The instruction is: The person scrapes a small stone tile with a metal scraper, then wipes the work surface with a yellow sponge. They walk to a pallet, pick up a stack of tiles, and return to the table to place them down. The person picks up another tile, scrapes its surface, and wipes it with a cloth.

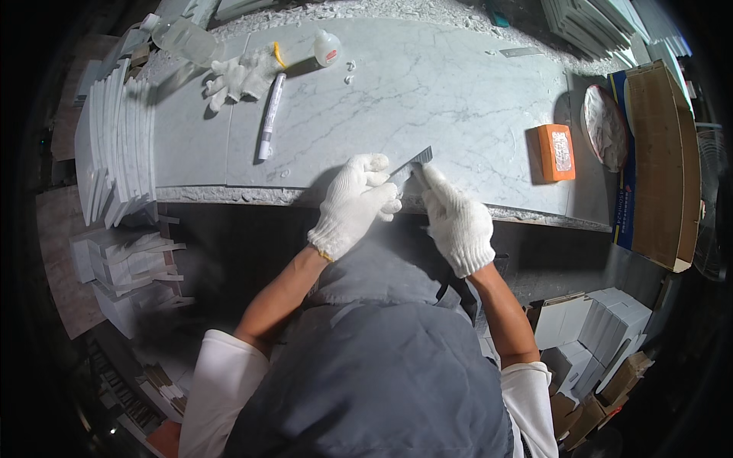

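Note:
Both my hands wear white knit gloves and meet at the near edge of a grey-veined white tabletop [366, 99]. Pinched between the fingers of my left hand [355, 204] is a thin, flat grey strip [414, 162] with fine lines across it, blade-like and wider at its far right end. The fingers of my right hand [460, 221] are closed together, their tips by the wide end of that strip. Whether they grip it or something behind it is hidden.
A marker pen [272, 117], spare white gloves [240, 79], a small white bottle [327, 48] and a clear bottle [183, 40] are at the back left. An orange block [556, 153] and a cardboard box [660, 164] sit right. White slabs [118, 137] stand left.

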`<state>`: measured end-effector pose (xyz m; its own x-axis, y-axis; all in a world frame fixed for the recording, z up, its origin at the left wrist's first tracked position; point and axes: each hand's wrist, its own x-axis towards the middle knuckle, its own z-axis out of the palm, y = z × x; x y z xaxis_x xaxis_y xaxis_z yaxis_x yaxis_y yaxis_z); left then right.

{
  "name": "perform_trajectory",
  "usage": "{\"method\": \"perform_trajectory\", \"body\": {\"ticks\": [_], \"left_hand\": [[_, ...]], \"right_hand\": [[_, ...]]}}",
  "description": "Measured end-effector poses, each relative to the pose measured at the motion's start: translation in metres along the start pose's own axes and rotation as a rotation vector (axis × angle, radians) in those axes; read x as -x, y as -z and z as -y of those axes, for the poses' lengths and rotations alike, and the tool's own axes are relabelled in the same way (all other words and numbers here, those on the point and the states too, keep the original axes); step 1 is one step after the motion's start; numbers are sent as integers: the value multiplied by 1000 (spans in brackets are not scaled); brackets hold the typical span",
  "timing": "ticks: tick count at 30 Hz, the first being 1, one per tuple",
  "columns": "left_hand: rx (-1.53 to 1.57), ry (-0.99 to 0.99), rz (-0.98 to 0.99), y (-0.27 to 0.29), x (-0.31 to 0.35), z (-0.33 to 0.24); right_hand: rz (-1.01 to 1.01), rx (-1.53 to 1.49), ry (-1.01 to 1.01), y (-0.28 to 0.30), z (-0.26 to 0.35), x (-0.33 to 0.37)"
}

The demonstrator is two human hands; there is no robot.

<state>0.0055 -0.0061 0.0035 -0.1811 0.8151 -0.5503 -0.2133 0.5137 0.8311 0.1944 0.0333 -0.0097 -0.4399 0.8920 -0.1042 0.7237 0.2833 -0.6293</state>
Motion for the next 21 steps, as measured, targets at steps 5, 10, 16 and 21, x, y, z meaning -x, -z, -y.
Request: {"method": "perform_trajectory", "body": {"ticks": [5,10,16,21], "left_hand": [[-429,-395,-168,-3,5,9],[-1332,-1049,-382,-2,7,23],[-1275,-1178,-370,4,-4,38],[-1246,-1166,-296,8,-8,45]], "right_hand": [[7,-299,-26,2,-3,5],[-213,-350,-7,25,-15,-8],[157,-63,16,20,-5,4],[-40,-277,27,25,1,8]]}}
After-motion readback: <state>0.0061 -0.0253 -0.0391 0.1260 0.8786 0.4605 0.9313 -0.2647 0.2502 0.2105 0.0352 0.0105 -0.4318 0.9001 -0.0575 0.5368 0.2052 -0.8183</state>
